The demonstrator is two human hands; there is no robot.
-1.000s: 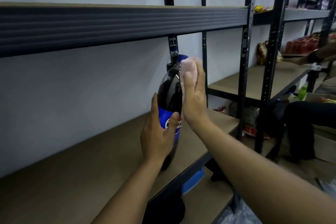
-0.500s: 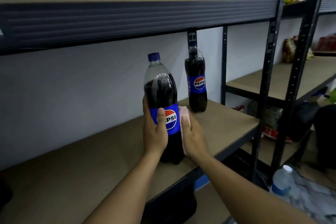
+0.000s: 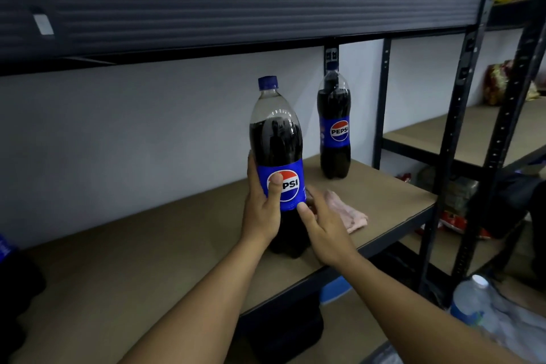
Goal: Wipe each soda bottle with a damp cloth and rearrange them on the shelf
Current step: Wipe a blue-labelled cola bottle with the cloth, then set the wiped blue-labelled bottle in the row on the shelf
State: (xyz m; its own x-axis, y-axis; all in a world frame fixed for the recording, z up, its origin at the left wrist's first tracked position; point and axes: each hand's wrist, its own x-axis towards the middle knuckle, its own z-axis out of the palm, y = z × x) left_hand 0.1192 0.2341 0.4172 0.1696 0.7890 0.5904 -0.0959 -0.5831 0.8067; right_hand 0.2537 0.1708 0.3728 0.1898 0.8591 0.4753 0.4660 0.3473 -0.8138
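A large Pepsi bottle [image 3: 276, 139] with a blue cap stands upright on the brown shelf board [image 3: 147, 245]. My left hand [image 3: 263, 210] grips it at the blue label, thumb across the logo. My right hand [image 3: 325, 227] is just right of the bottle with its fingers straight, and its thumb touches the label's lower edge. The pink cloth [image 3: 351, 216] lies crumpled on the board beyond that hand, partly hidden by the fingers. A second, smaller Pepsi bottle [image 3: 334, 127] stands further back to the right, by the wall.
The dark beam of the upper shelf [image 3: 236, 15] runs overhead. A black upright post [image 3: 455, 127] stands at the board's right end. Part of a blue-labelled bottle [image 3: 6, 248] shows at the far left edge. A water bottle [image 3: 469, 301] sits low right, and snack packets [image 3: 499, 83] lie on the neighbouring shelf.
My right hand slid the cloth down the bottle from neck to base, then let it go on the shelf. My left hand kept its grip on the label.
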